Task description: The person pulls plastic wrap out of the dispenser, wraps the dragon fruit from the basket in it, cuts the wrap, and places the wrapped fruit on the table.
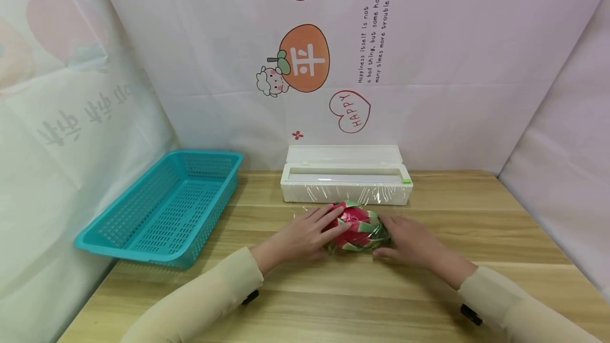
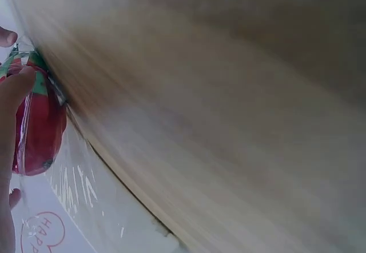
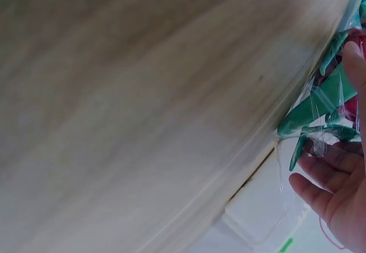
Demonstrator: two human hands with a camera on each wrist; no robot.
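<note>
A red dragon fruit point(image 1: 357, 229) with green scales lies on the table under clear plastic film, whose creases show in the left wrist view. Across its left side rests my left hand point(image 1: 312, 232), the fingers stretched out over the skin. My right hand point(image 1: 412, 241) holds the scaly right end, thumb in front and fingers behind. In the right wrist view, bunched film point(image 3: 319, 145) lies at those fingers point(image 3: 320, 176), beside the green scales point(image 3: 311, 107). The left wrist view shows the fruit's smooth red side point(image 2: 43, 130) with the film stretched over it.
Just behind the fruit stands a white film dispenser box point(image 1: 345, 193) with its lid raised, film draping over its front. A teal perforated basket point(image 1: 164, 216) sits on the left of the wooden table point(image 1: 362, 300). Printed white cloth point(image 1: 429, 68) hangs around.
</note>
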